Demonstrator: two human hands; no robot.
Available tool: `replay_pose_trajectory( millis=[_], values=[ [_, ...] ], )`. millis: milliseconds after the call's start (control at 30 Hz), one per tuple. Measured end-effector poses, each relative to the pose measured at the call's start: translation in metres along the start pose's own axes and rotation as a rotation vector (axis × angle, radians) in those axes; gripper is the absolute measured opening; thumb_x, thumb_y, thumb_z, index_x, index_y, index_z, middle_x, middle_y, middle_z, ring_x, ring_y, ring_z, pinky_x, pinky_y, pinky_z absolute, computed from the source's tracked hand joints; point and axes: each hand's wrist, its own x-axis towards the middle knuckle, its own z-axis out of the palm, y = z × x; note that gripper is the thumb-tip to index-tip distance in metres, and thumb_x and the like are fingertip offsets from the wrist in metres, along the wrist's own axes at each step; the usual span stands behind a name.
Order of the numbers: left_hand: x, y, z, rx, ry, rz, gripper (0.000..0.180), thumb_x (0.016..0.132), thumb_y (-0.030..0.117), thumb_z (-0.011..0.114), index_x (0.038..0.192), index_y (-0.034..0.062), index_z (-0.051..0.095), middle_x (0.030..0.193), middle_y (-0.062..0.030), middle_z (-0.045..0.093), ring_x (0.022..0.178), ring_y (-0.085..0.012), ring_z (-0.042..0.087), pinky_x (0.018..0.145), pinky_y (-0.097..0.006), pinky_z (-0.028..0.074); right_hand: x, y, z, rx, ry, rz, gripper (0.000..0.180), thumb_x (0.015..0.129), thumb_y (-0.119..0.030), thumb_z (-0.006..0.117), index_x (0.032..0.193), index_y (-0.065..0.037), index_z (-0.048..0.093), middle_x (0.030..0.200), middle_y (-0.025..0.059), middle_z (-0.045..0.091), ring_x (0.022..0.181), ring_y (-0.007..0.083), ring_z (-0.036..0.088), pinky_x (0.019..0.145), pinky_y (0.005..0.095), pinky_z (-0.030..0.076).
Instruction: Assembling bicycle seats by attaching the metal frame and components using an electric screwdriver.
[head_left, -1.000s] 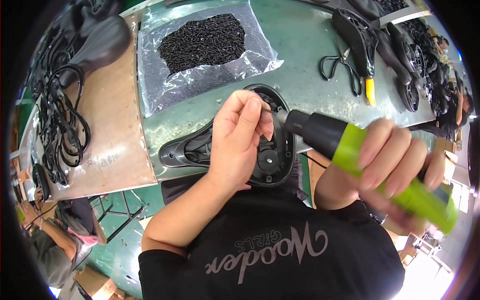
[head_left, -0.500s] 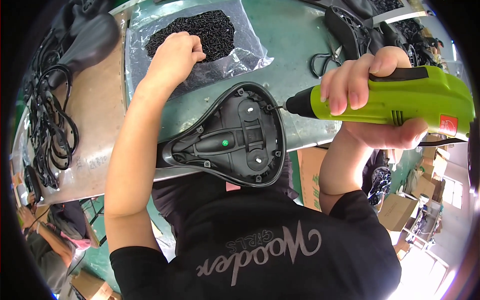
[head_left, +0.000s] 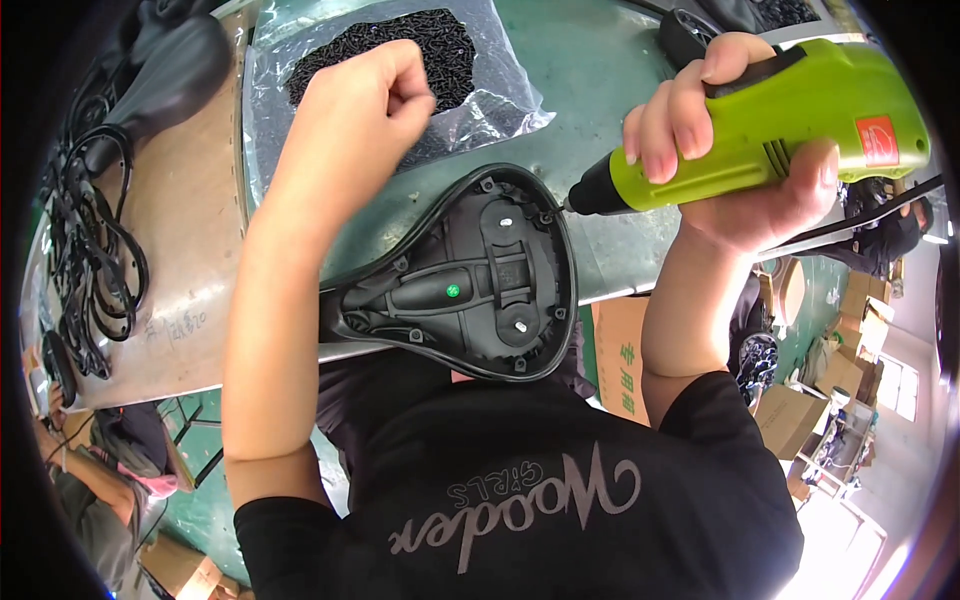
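Note:
A black bicycle saddle (head_left: 430,292) lies underside up at the table's near edge, its nose pointing left. In my right hand (head_left: 690,120) is a lime-green electric screwdriver (head_left: 740,150), held sideways. Its tip reaches the saddle's far right rim, by a small hole there. My left hand (head_left: 355,120) is closed, thumb against curled fingers, raised over the near side of a pile of black screws (head_left: 435,50). Whatever the fingers hold is hidden. The screws lie on a clear plastic bag (head_left: 505,85) on the table.
Black saddles and looped black cords (head_left: 105,240) lie along the table's left side. Another saddle (head_left: 685,35) sits at the far right behind the screwdriver. A cardboard box (head_left: 612,345) stands below the table edge. At the lower left another person's arm (head_left: 100,480) shows.
My left hand has drawn back slightly from the screws, toward the right and nearer. The screwdriver has tilted, its back end swinging away from me, while its tip stays at the saddle's rim.

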Motion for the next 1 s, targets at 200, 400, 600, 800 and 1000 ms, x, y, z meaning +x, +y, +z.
replay_pose_trajectory(
  millis=[200,400,600,800,1000],
  values=[
    [-0.062,0.035,0.021,-0.510,-0.219,0.011,0.014,0.077,-0.004,0.061,0.091,-0.0001,0.063,0.086,-0.0052,0.065,0.082,-0.0136,0.061,0.074,-0.026,0.047,0.001,-0.004,-0.007,-0.015,-0.121,0.013,0.069,0.078,-0.057,0.062,0.113,-0.001,0.041,0.079,0.0077,0.054,0.064,0.0201,0.056,0.063,0.0354,0.043],
    [-0.093,0.031,0.046,-0.365,-0.126,0.147,0.010,0.078,0.001,0.063,0.088,0.0017,0.063,0.083,-0.0111,0.062,0.077,-0.0289,0.059,0.068,-0.035,0.048,-0.013,0.002,-0.008,0.008,-0.053,-0.024,0.067,0.075,-0.065,0.062,0.102,-0.007,0.041,0.079,0.0036,0.054,0.062,0.0164,0.056,0.059,0.0323,0.046],
    [-0.088,0.029,0.048,-0.269,-0.157,0.184,0.010,0.078,-0.001,0.062,0.087,0.0016,0.061,0.084,-0.0111,0.059,0.079,-0.0292,0.057,0.069,-0.036,0.047,-0.017,0.002,-0.010,0.031,-0.114,-0.039,0.066,0.072,-0.062,0.069,0.100,-0.008,0.042,0.078,0.0022,0.055,0.062,0.0169,0.058,0.059,0.0325,0.047],
    [-0.090,0.029,0.049,-0.219,-0.181,0.171,0.011,0.078,-0.001,0.061,0.088,0.0019,0.060,0.084,-0.0111,0.058,0.080,-0.0304,0.056,0.070,-0.037,0.047,-0.012,0.009,0.001,0.075,-0.217,0.008,0.062,0.072,-0.055,0.073,0.099,-0.007,0.043,0.077,0.0035,0.056,0.060,0.0172,0.058,0.055,0.0306,0.047],
    [-0.087,0.031,0.050,-0.169,-0.218,0.178,0.011,0.078,0.001,0.061,0.089,0.0028,0.059,0.086,-0.0116,0.059,0.081,-0.0309,0.057,0.072,-0.038,0.047,-0.013,0.010,0.017,-0.092,-0.206,-0.024,0.066,0.068,-0.053,0.077,0.100,-0.004,0.046,0.075,0.0044,0.056,0.058,0.0184,0.058,0.051,0.0298,0.046]
  ],
)
